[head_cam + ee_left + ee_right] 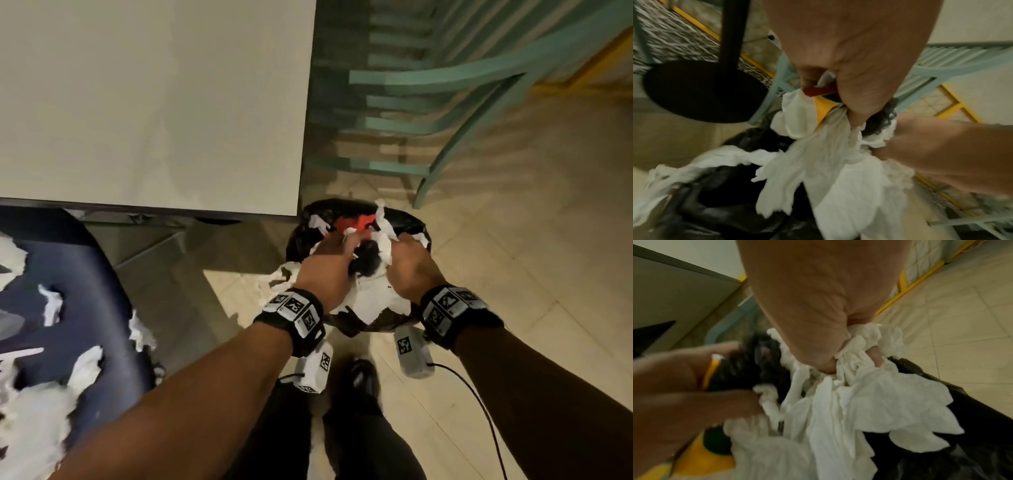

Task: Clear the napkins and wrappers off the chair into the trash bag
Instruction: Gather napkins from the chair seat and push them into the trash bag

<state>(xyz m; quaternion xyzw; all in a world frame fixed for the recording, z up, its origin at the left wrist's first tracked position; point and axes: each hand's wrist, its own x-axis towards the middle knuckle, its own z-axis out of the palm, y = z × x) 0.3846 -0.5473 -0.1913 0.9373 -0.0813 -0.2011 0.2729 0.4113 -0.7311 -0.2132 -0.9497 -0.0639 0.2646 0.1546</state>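
Napkins [371, 296], white, bunched w/ wrappers, held by both hands directly over trash bag [407, 219] on floor.

Head view: left hand [327, 270] curled round left side of bundle, right hand [412, 265] curled round right side; something dark [368, 262] squeezed between them. Red wrapper [352, 224] poking out past fingers, over bag mouth. Loose napkin strip [279, 277] trailing off left of bundle, beyond bag rim. More napkins [41, 407] spread on dark blue chair [92, 308], lower left, well apart from bag. Table [154, 102] upper left, corner near bag. Teal chair [445, 99] upper right, behind bag. Black shoe [364, 378] just below bag.

Left wrist view: left hand [857, 53] clenched on wad; red wrapper [821, 91] and yellow piece [823, 108] pinched in fist, napkins [828, 162] hanging down from it. Right hand [953, 154] pressed in from right, touching same wad. Black bag [719, 203] underneath. Table base [701, 92], black, round, upper left. Blurry.

Right wrist view: right hand [818, 301] clenched on napkins [869, 402], tissue squeezed out between fingers. Left hand [680, 386] at left, gripping dark stuff [748, 363] and yellow piece [710, 371]. Bag [972, 415] below and right. Tiled floor [962, 313] at right. Blurry too.
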